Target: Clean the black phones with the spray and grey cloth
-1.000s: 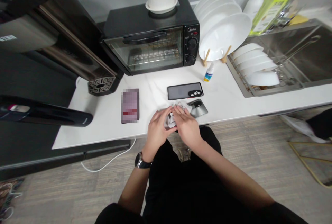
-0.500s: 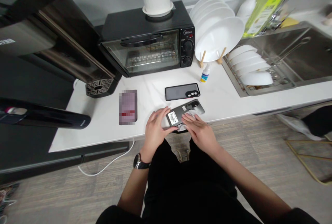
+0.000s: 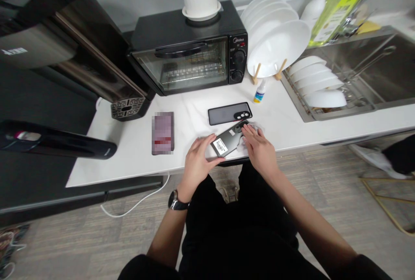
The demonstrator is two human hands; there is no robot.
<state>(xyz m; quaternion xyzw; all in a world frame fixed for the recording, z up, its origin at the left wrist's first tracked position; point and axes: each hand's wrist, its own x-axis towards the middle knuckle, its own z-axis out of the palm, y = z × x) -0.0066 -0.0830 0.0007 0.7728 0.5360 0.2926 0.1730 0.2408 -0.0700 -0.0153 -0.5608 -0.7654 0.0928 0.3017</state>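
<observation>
Far L on the white surface (image 3: 129,159): purple box (image 3: 163,133), apart from the rest, its face blurred. Black oven (image 3: 181,42) behind. L hand (image 3: 198,159) half-open, thumb & fingers either side of the phone's label end, holding it. Phone (image 3: 228,138) lies slanted near the front edge, btwn hands, back up. Phone case (image 3: 223,115) just behind it; can't tell if touching. R hand (image 3: 262,152): fingers approx. straight & together over the phone's camera end, w/ cloth (image 3: 241,144) under them; grip unclear. Sm. bottle (image 3: 259,94) upright behind, nr plates (image 3: 279,50). Sink (image 3: 385,65) far R.
</observation>
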